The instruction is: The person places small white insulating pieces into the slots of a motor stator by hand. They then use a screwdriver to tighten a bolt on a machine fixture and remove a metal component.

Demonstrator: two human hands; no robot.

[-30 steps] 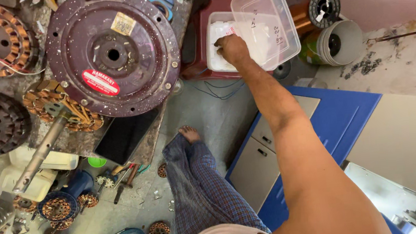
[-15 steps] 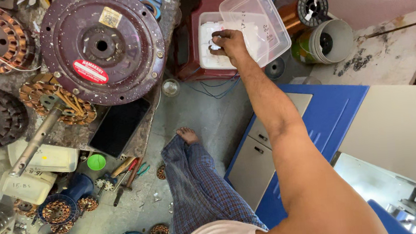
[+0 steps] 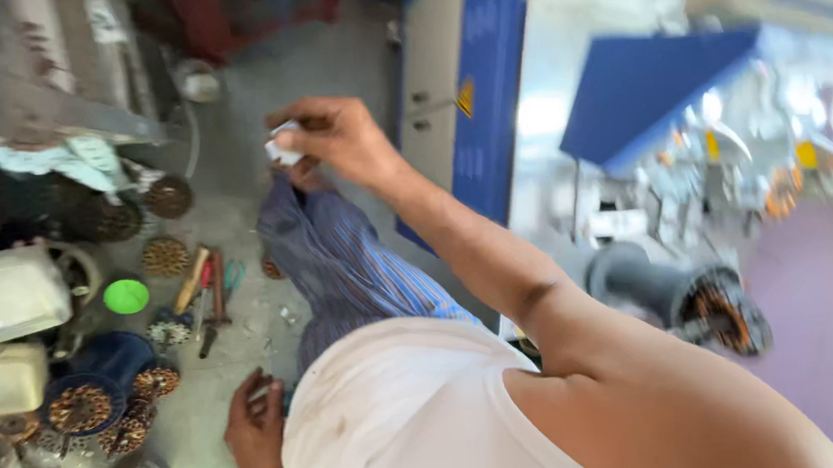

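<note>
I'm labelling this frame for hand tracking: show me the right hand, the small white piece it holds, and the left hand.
right hand (image 3: 343,142), head view, on the back of the hand.
small white piece (image 3: 281,152), head view, on its exposed end past the fingertips.
left hand (image 3: 255,427), head view, on the back of the hand near the floor.

Matt white scrap (image 3: 282,151), glossy green plastic lid (image 3: 126,296)

The person sits on the floor (image 3: 235,230) with one leg (image 3: 339,261) stretched forward. The right hand (image 3: 338,135) is raised above that leg's foot, pinching a small piece of paper (image 3: 281,150). The left hand (image 3: 253,429) rests low on the floor beside the hip. Left of the leg lie hand tools (image 3: 206,293) and a round cap (image 3: 127,295); nearer, wound motor stators (image 3: 85,403) cluster. A cabinet (image 3: 465,99) stands right of the leg.
</note>
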